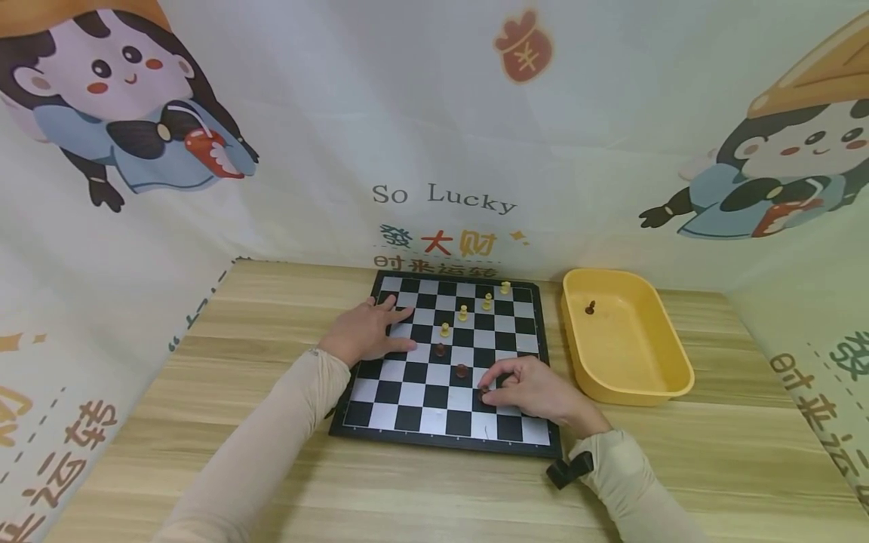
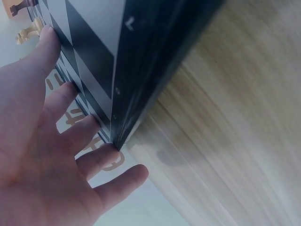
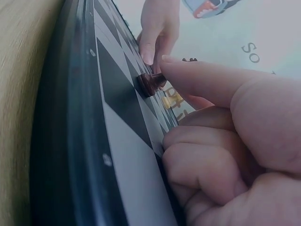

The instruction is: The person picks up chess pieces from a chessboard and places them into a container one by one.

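Note:
A black-and-white chessboard [image 1: 434, 418] lies on the table. My left hand [image 1: 363, 332] rests on its left side with fingers spread, holding nothing. In the left wrist view, that hand's [image 2: 56, 155] fingertips lie along the board's edge. My right hand [image 1: 532, 388] pinches a dark brown chess piece [image 3: 150, 84] between thumb and index finger, its base down at the board's near right part. Two more dark brown pieces [image 1: 462, 370] stand farther up the board. Several pale yellow chess pieces [image 1: 463, 313] continue the diagonal toward the far right corner.
A yellow plastic tub [image 1: 679, 386] stands right of the board, with one dark brown chess piece [image 1: 590, 307] inside. The wooden table [image 1: 204, 362] meets a printed cloth backdrop [image 1: 305, 151] behind and at the sides. A black strap [image 1: 570, 470] is on the right wrist.

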### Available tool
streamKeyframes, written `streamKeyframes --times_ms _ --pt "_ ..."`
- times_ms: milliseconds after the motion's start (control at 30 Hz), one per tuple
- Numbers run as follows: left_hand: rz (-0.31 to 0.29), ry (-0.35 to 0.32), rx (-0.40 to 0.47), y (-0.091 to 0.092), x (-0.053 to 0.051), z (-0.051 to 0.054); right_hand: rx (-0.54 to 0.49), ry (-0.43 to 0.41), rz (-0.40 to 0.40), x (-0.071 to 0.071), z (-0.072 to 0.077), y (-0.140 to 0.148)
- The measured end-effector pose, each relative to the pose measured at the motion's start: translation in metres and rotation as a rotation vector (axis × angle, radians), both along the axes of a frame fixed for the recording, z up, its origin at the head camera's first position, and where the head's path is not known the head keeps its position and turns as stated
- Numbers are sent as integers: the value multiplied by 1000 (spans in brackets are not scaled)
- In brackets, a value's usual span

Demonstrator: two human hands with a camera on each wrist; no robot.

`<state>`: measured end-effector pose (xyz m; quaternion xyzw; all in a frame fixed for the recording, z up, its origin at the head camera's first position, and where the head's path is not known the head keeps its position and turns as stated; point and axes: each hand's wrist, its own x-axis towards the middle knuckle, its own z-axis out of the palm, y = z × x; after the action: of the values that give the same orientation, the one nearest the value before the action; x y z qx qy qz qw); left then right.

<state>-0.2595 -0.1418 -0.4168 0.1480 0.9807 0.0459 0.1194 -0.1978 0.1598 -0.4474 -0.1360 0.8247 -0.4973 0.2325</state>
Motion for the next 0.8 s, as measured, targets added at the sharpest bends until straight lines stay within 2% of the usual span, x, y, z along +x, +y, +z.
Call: streamKeyframes --times_ms 533,800 --pt "-6 2 -9 0 -2 -3 -50 -50 -25 2 0 3" --pt "2 3 -3 -1 -2 -2 -40 -40 -26 3 3 3"
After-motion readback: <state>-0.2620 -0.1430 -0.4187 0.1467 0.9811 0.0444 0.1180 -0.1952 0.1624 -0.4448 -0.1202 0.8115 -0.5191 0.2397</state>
